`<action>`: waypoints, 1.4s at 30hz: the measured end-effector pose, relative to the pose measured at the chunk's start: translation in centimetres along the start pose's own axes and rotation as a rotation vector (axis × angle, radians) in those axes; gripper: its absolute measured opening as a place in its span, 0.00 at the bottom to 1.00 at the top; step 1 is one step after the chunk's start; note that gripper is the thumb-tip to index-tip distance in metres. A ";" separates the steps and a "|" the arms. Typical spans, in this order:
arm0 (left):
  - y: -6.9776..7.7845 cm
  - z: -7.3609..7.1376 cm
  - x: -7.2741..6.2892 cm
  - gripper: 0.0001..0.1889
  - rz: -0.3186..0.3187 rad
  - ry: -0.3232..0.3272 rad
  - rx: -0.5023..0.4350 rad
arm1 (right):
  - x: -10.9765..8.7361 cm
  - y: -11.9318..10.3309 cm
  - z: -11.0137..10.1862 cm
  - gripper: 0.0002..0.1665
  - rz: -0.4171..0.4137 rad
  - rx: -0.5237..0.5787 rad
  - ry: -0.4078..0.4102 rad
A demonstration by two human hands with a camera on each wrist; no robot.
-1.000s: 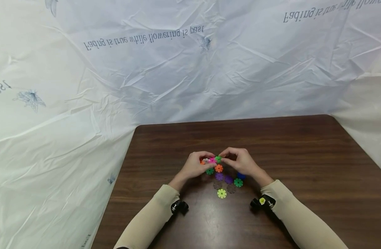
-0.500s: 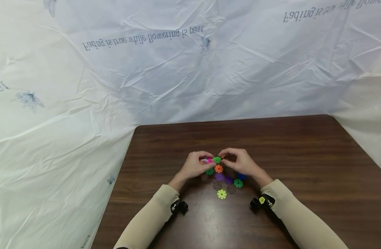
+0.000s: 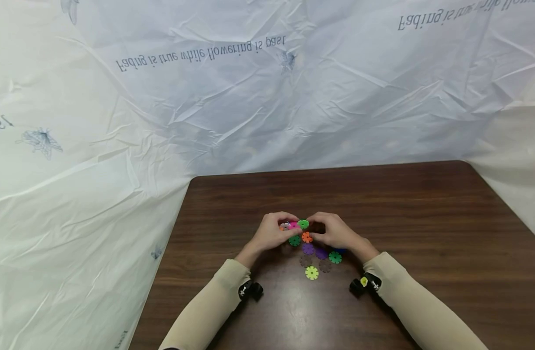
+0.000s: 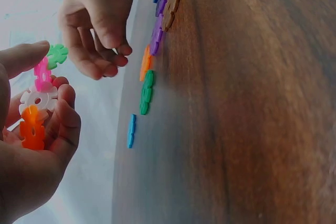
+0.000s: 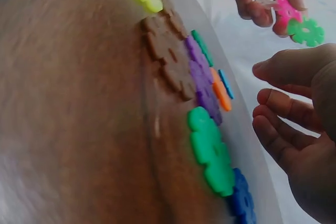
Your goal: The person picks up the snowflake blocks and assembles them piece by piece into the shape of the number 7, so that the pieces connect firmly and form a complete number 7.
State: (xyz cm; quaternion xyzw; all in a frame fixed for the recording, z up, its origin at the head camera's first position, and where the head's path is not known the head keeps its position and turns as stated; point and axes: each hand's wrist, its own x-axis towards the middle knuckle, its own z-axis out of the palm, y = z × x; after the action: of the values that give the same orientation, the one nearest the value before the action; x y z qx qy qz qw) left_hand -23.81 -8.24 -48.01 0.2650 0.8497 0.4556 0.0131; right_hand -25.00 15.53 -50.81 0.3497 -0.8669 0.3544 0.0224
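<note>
My left hand grips a short chain of notched plastic snowflake discs, raised off the table. Along the chain run an orange disc, a whitish see-through disc, a pink disc and, at the free end, a bright green disc. The thumb and fingers pinch it around the pink and whitish parts. Just right of the chain, my right hand hovers with loosely bent fingers and nothing between them. In the head view its thumb overlaps a loose orange disc on the table.
More loose discs lie flat on the brown table: dark green, purple, brown, yellow and green. A blue disc sits under my right hand, a light blue one under my left. White printed sheeting hangs behind.
My right fingers, at the bright green disc's edge a second ago, have come away from it and moved slightly lower. The chain has shifted a little left in my left hand.
</note>
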 end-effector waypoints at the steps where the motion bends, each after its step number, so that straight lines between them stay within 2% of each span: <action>1: 0.0 0.0 0.0 0.16 0.000 -0.001 0.000 | 0.0 0.0 0.1 0.20 0.007 -0.009 -0.010; 10: -0.3 0.2 0.0 0.15 0.003 0.006 -0.008 | 0.0 -0.3 0.3 0.19 0.032 -0.094 -0.083; 15: -0.2 0.2 0.1 0.15 0.000 0.009 0.001 | 0.1 -0.3 0.4 0.20 0.030 -0.128 -0.152; 19: -0.2 0.3 0.1 0.15 -0.006 0.004 0.000 | 0.3 -0.2 0.3 0.22 0.007 -0.129 -0.209; 24: -0.2 0.4 0.0 0.15 -0.009 0.003 -0.005 | 0.3 -0.1 0.3 0.18 -0.036 -0.167 -0.249; 33: -0.1 0.5 -0.1 0.15 -0.004 -0.001 -0.013 | 0.3 -0.1 0.4 0.15 -0.036 -0.193 -0.252; 42: -0.3 0.5 0.0 0.14 0.010 0.009 -0.004 | -0.1 0.0 -0.2 0.16 -0.068 -0.145 -0.116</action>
State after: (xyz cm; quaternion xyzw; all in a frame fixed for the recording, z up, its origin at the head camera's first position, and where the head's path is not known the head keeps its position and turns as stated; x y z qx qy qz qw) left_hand -23.84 -8.01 -48.52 0.2672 0.8475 0.4586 0.0074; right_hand -24.96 15.69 -50.74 0.3962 -0.8779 0.2688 0.0093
